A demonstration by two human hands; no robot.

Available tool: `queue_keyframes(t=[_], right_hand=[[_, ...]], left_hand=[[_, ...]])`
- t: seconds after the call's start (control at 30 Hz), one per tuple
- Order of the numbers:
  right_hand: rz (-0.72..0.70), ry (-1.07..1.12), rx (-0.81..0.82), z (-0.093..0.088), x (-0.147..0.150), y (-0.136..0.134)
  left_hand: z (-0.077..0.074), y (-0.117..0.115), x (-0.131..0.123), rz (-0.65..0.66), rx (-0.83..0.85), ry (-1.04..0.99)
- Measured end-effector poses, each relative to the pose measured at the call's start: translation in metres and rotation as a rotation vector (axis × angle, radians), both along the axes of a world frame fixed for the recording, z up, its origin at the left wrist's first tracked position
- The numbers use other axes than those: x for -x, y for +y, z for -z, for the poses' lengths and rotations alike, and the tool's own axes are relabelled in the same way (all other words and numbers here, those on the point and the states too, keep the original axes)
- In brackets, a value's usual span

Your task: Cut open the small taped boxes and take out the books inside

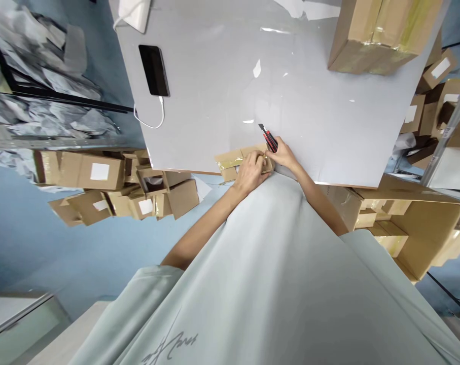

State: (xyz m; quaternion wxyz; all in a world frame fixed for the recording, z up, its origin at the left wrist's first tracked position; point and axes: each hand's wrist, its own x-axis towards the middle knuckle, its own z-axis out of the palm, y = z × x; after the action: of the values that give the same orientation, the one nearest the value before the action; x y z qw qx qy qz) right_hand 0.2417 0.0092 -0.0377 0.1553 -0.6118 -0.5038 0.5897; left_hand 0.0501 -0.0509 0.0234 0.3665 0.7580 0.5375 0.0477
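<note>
A small cardboard box [230, 161] with shiny tape along it lies at the near edge of the table, close against my shirt. My left hand [250, 171] is closed over its right part with curled fingers, covering much of that end. In my right hand [285, 154] is a black and red box cutter [269, 139], its tip pointing up and away to the left over the tabletop. The right fingers are beside the box's right end; whether they touch it I cannot tell.
On the grey-white table [207, 101] lie a phone [154, 70] on a white cable, a white device [135, 14] and paper scraps [256, 68]. A large taped carton [382, 35] stands far right. Cardboard boxes [93, 170] lie left below; an open carton [427, 228] stands right.
</note>
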Motion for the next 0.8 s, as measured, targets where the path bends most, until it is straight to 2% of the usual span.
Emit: queue_keyframes(t=[0.07, 0.13, 0.23, 0.3, 0.33, 0.4, 0.47, 0.5, 0.67, 0.8], right_hand=[[0.011, -0.007, -0.005, -0.003, 0.0, -0.001], [0.031, -0.012, -0.005, -0.004, 0.0, -0.003], [0.049, -0.035, 0.021, -0.005, -0.002, -0.005], [0.051, -0.066, 0.046, -0.006, -0.002, -0.008], [0.051, -0.086, 0.059, -0.006, -0.002, -0.01], [0.05, -0.122, 0.08, -0.008, -0.003, -0.015], [0.056, -0.146, 0.081, -0.009, -0.005, -0.02], [0.067, -0.157, 0.073, -0.011, -0.007, -0.022], [0.171, -0.232, 0.064, -0.022, -0.027, -0.024], [0.299, -0.227, 0.058, -0.032, -0.042, -0.019]], left_hand=[[-0.005, -0.002, 0.007, -0.001, 0.022, -0.018], [-0.011, -0.005, 0.023, -0.084, 0.033, -0.048], [-0.015, -0.011, 0.063, -0.378, -0.008, -0.026], [-0.01, -0.014, 0.095, -0.613, -0.029, 0.036], [-0.005, -0.016, 0.109, -0.712, 0.01, 0.055], [0.005, -0.018, 0.13, -0.832, 0.223, 0.015], [0.015, -0.018, 0.137, -0.856, 0.426, -0.075], [0.018, -0.017, 0.135, -0.844, 0.463, -0.106], [0.021, 0.003, 0.106, -0.796, 0.31, -0.186], [0.023, 0.035, 0.09, -0.715, 0.34, -0.415]])
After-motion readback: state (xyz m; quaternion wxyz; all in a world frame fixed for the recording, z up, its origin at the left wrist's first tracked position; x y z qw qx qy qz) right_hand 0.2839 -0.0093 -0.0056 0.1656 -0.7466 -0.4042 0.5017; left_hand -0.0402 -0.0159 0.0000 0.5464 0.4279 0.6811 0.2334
